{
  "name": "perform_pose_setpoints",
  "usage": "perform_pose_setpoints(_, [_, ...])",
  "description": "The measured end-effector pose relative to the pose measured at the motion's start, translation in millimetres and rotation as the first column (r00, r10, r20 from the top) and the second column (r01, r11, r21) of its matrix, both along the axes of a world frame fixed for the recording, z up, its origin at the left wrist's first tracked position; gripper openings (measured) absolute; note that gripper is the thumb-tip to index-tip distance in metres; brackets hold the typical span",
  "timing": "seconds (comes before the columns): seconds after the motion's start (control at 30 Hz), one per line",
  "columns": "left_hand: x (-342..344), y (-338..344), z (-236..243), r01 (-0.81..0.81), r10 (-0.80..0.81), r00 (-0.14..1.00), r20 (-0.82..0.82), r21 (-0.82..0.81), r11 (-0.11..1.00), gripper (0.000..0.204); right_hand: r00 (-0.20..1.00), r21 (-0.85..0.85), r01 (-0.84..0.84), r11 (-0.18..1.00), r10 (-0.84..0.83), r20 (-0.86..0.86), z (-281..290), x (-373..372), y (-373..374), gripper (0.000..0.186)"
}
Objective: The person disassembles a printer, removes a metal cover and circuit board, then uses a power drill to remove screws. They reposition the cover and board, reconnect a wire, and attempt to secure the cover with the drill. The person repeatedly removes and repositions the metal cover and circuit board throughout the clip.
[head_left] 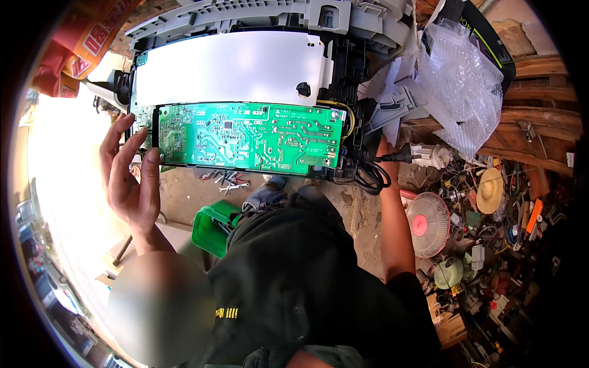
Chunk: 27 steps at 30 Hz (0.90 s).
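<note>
A partly dismantled grey-and-black device [245,27] lies across the upper middle, with a white metal panel [221,67] and a long green circuit board [245,138] exposed. My left hand [129,178] is raised at the board's left end, fingers apart and slightly curled, fingertips at the edge. My right hand [386,156] is at the device's right side beside a black power cord [371,178]; its fingers are mostly hidden. Loose grey plastic parts [392,107] sit just right of the device.
Bubble wrap [460,86] hangs at upper right. Below, a green bin [208,230] and scattered wrenches [230,184] are on the floor [356,214]. A fan [423,227], straw hat [491,190] and cluttered hardware fill the right. Orange packaging [67,43] is at upper left.
</note>
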<state>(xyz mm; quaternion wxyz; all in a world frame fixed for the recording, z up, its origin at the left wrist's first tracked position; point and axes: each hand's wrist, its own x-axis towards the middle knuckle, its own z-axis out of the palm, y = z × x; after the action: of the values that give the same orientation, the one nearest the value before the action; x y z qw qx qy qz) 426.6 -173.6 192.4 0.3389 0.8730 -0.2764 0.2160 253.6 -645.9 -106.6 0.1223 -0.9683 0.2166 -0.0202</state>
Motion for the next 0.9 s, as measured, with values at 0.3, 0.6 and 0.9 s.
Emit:
perform_pose_setpoints(0.3, [-33.2, -11.7, -9.6, 0.041, -0.041, 0.999, -0.022, -0.019, 0.999, 0.034, 0.997, -0.012, 0.048, 0.999, -0.047, 0.065, 48.4, 3.0, 15.0, 0.074])
perform_pose_setpoints(0.6, [-38.2, -88.5, 8.9, 0.462, -0.465, 0.883, 0.054, 0.064, 0.884, 0.042, 0.998, -0.007, 0.060, 0.998, -0.060, 0.009, 86.1, -83.8, -3.8, 0.071])
perform_pose_setpoints(0.9, [-19.1, -126.4, 25.0, 0.488, -0.489, 0.872, -0.028, 0.145, 0.861, 0.040, 0.869, 0.616, 0.341, 0.710, -0.488, 0.081, 182.7, -218.2, 46.5, 0.040])
